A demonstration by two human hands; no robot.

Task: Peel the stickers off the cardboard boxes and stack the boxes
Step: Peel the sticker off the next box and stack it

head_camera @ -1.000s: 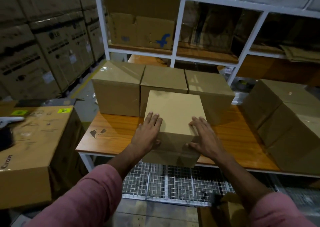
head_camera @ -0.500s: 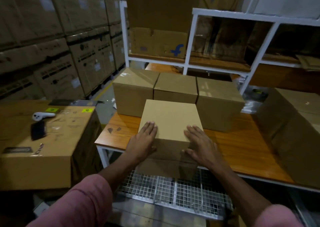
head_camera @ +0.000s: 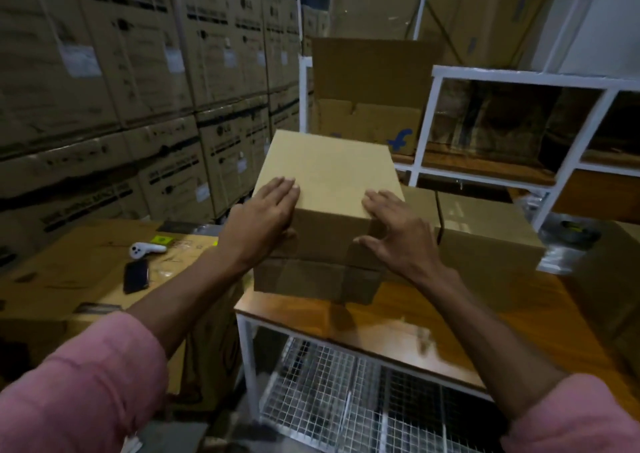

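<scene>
A plain cardboard box [head_camera: 329, 172] stands at the left front corner of the wooden table [head_camera: 450, 317]. My left hand [head_camera: 263, 217] grips its near left top edge, fingers on the top and thumb on the front face. At the near right top edge my right hand [head_camera: 398, 234] holds it the same way. Shiny tape crosses the lower front face. No sticker shows on the faces I see. Whether the box's underside touches the table I cannot tell. Another box [head_camera: 485, 244] sits right behind it on the right.
A large carton [head_camera: 79, 272] at the left carries a white controller [head_camera: 145, 250] and a dark phone [head_camera: 136, 276]. Tall stacked cartons [head_camera: 121, 89] form a wall on the left. A white shelf frame [head_camera: 426, 123] rises behind the table, and a wire-mesh shelf [head_camera: 346, 393] lies under it.
The box has come toward the table's left front corner with both hands on it. My view swung left and upward, so the row of boxes behind is mostly hidden.
</scene>
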